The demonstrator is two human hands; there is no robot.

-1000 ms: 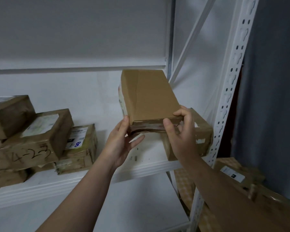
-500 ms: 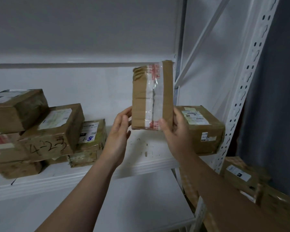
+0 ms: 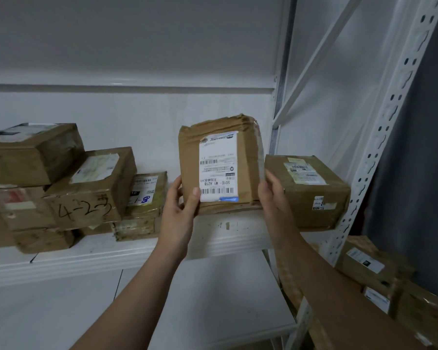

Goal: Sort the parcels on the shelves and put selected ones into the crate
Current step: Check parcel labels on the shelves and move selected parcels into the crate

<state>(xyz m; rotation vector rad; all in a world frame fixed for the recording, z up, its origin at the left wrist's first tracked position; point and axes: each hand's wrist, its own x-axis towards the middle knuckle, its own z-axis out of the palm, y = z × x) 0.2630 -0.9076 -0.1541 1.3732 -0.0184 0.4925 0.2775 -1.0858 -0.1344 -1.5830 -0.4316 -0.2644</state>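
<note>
White metal shelving (image 3: 111, 258) fills the frame, and at its centre a brown parcel (image 3: 219, 165) is held upright, left hand (image 3: 180, 210) and right hand (image 3: 273, 195) clasping its side edges with curled fingers, label turned outward, probably for reading before sorting.

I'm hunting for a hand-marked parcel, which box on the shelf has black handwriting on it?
The box marked 4-23 in the left pile, just right of its top box; the small box to its right bears blue writing instead.

White wall (image 3: 137, 109) above the left hand (image 3: 180, 205); perforated white steel upright (image 3: 381, 137) right of the right hand (image 3: 272, 195); grey curtain (image 3: 420, 147) beyond. Light dim.
</note>
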